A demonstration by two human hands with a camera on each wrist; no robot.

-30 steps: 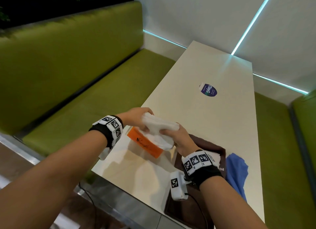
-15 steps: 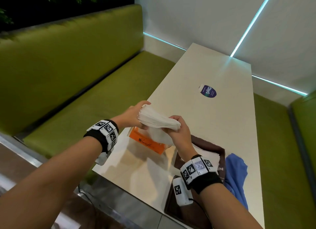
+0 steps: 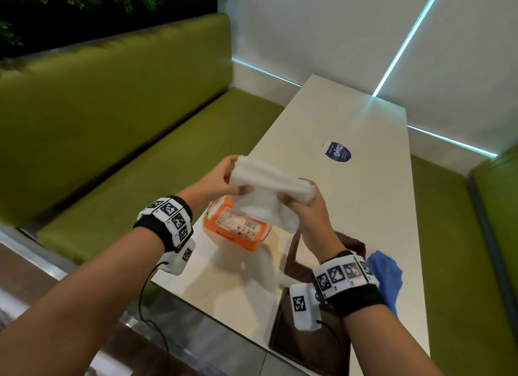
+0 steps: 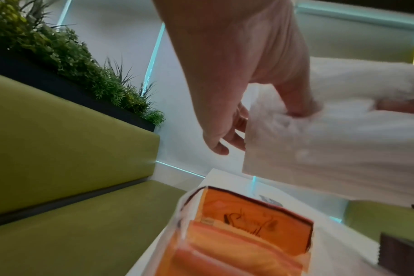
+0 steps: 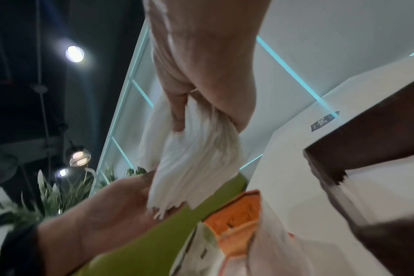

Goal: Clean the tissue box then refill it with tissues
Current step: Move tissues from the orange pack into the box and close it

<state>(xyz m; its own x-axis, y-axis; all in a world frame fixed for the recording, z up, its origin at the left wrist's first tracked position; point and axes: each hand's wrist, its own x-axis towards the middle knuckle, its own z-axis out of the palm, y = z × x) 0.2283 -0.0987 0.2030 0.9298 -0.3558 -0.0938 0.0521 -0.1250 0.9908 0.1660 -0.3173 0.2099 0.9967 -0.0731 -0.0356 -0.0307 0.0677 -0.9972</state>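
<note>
Both hands hold a thick stack of white tissues (image 3: pixel 269 179) in the air above the table. My left hand (image 3: pixel 224 179) grips its left end, thumb underneath (image 4: pixel 296 104). My right hand (image 3: pixel 298 197) pinches the right end (image 5: pixel 196 149). A loose sheet hangs down from the stack. Directly below lies the torn orange tissue pack (image 3: pixel 238 229), its plastic wrap open (image 4: pixel 243 233). The dark brown tissue box (image 3: pixel 308 345) sits on the table near the front edge, partly hidden by my right wrist, and shows in the right wrist view (image 5: pixel 366 149).
A blue cloth (image 3: pixel 389 277) lies right of the brown box. A purple sticker (image 3: pixel 337 152) marks the far part of the white table (image 3: pixel 364 221). Green bench seats (image 3: pixel 126 123) flank the table on both sides; a wall stands behind.
Both hands have lifted the tissue stack up out of the orange pack. The pack has rolled so that its printed barcode side faces up.
</note>
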